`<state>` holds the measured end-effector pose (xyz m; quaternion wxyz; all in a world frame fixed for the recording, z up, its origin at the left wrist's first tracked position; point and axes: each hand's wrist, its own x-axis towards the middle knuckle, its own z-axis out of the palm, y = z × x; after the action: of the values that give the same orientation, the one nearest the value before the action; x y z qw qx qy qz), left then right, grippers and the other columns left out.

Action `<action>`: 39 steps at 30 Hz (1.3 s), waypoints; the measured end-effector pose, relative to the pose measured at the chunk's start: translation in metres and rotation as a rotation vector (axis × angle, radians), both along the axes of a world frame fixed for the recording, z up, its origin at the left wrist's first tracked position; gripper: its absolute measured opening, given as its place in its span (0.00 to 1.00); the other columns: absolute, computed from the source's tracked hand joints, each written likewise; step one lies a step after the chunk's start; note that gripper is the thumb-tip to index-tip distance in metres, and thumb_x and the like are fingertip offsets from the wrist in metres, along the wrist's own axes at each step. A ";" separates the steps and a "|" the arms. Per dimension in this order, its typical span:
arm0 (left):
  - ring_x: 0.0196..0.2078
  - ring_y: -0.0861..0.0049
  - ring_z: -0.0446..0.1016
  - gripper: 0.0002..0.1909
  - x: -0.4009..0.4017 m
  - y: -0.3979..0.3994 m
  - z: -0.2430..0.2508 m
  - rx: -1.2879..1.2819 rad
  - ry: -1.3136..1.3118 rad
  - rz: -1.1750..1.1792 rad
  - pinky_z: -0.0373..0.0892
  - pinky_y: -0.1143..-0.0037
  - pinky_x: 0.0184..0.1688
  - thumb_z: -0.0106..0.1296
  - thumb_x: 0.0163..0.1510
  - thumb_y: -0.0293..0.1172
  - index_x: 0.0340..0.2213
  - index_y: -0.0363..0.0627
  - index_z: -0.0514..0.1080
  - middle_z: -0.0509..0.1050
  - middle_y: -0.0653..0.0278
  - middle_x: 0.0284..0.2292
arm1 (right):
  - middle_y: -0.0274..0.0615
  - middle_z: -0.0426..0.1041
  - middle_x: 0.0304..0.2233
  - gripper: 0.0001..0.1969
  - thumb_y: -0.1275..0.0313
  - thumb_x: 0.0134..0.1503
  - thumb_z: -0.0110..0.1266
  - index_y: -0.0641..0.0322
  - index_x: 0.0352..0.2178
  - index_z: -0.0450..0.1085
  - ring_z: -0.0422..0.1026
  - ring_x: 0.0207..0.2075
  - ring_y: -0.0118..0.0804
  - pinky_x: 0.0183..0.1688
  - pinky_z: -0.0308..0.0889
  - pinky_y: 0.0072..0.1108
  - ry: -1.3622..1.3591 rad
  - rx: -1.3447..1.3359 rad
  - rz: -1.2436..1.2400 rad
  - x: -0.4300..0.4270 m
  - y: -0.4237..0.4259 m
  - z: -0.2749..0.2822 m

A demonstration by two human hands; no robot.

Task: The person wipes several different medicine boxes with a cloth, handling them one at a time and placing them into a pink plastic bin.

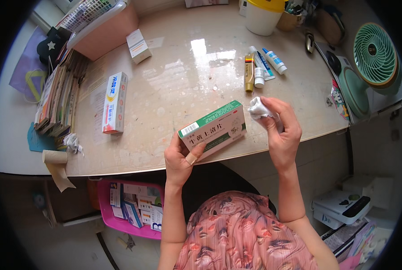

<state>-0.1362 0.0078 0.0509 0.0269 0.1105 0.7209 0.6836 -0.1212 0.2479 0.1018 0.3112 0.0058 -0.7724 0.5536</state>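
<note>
My left hand [179,161] grips one end of a green and white medicine carton [214,130], held tilted above the table's front edge. The carton bears printed writing and a barcode, and a strip of bandage wraps the left thumb. In my right hand [283,133] is a crumpled white cloth or tissue [260,109], pinched just off the carton's right end. Beyond that hand lie a gold tube [249,74], a white and blue tube [263,64], a small white bottle [259,77] and a blue-capped bottle [275,60].
A toothpaste box [115,103] and a white carton [139,46] stand on the table [153,101]. Left are stacked books [57,98] and a toilet roll [55,158]; right, a green fan [373,54]. Below sits a pink bin [130,233] of medicine boxes.
</note>
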 end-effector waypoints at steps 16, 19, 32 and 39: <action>0.60 0.56 0.67 0.59 -0.008 -0.015 0.003 -0.594 0.355 0.096 0.63 0.65 0.64 0.77 0.30 0.31 0.63 0.33 0.58 0.68 0.50 0.58 | 0.45 0.77 0.40 0.16 0.79 0.57 0.58 0.59 0.48 0.75 0.77 0.43 0.45 0.46 0.72 0.31 -0.284 0.159 0.136 -0.029 -0.011 -0.018; 0.59 0.56 0.68 0.58 -0.010 -0.014 0.005 -0.579 0.400 0.113 0.64 0.65 0.62 0.77 0.30 0.30 0.63 0.34 0.59 0.70 0.51 0.56 | 0.43 0.77 0.40 0.16 0.78 0.56 0.60 0.58 0.47 0.76 0.75 0.43 0.45 0.47 0.71 0.32 -0.196 0.337 0.076 -0.035 -0.009 -0.023; 0.58 0.54 0.69 0.59 -0.010 -0.020 0.000 -0.555 0.412 0.138 0.64 0.63 0.62 0.77 0.28 0.33 0.63 0.34 0.59 0.71 0.51 0.55 | 0.44 0.74 0.40 0.19 0.82 0.47 0.65 0.60 0.44 0.78 0.72 0.42 0.45 0.42 0.71 0.33 -0.056 0.646 0.080 -0.051 -0.033 -0.019; 0.57 0.57 0.69 0.62 -0.009 -0.024 -0.004 -0.513 0.401 0.163 0.65 0.63 0.61 0.78 0.27 0.34 0.64 0.37 0.58 0.73 0.55 0.54 | 0.44 0.74 0.40 0.21 0.86 0.47 0.60 0.58 0.44 0.79 0.74 0.42 0.44 0.44 0.73 0.31 -0.095 0.672 0.394 -0.025 -0.044 -0.012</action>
<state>-0.1450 -0.0158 0.0467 -0.1433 0.1745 0.8669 0.4444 -0.1465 0.2035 0.0902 0.1436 0.2301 -0.9082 0.3186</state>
